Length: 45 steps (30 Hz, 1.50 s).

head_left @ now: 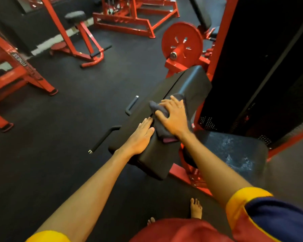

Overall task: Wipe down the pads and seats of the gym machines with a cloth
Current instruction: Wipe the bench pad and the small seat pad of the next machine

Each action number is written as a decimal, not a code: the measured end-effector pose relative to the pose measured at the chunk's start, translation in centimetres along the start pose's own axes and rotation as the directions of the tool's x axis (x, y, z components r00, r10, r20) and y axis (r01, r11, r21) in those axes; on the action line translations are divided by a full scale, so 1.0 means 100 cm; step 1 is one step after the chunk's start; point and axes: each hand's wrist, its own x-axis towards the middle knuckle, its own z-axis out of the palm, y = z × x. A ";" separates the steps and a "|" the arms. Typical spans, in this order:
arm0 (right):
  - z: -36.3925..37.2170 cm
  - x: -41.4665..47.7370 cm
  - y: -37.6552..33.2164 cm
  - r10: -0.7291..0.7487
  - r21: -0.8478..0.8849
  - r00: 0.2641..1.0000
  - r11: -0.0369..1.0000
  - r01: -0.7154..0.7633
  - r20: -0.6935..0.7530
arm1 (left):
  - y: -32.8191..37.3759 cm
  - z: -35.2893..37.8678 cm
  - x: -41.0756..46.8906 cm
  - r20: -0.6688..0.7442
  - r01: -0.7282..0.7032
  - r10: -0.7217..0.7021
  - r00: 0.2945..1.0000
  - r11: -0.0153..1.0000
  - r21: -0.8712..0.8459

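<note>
Head | cloth [160, 123] under right hand [173, 117], gripped | left hand [140, 138] flat on pad [152, 154]

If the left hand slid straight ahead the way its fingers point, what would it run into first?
Probably the dark grey cloth: the left hand lies flat on the black padded machine pad, fingertips aimed up the pad at the fold under the right hand. The gap looks slight; depth is unclear.

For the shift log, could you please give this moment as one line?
right hand: pressing cloth on pad | left hand: flat on pad | seat: scuffed, untouched
</note>
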 end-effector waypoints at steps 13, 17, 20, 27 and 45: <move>-0.011 -0.022 0.005 0.509 0.274 0.860 0.825 -0.494 0.017 | 0.046 0.007 0.068 0.048 0.031 -0.030 0.998 0.999 -0.030; -0.002 -0.061 0.004 0.635 0.302 0.773 0.734 -0.609 0.016 | 0.049 0.008 0.078 0.062 0.021 -0.020 0.998 1.000 -0.012; -0.008 -0.043 0.016 0.800 0.411 0.595 0.517 -0.751 0.081 | 0.060 0.010 0.088 0.052 0.055 -0.057 0.997 0.997 0.049; -0.012 -0.048 0.006 0.854 0.522 0.500 0.366 -0.770 0.140 | 0.070 0.017 0.089 -0.009 0.067 -0.067 0.998 0.986 0.152; -0.016 -0.030 0.056 0.617 0.348 0.782 0.718 -0.603 0.083 | 0.064 0.024 0.096 -0.088 0.080 -0.062 0.994 0.972 0.223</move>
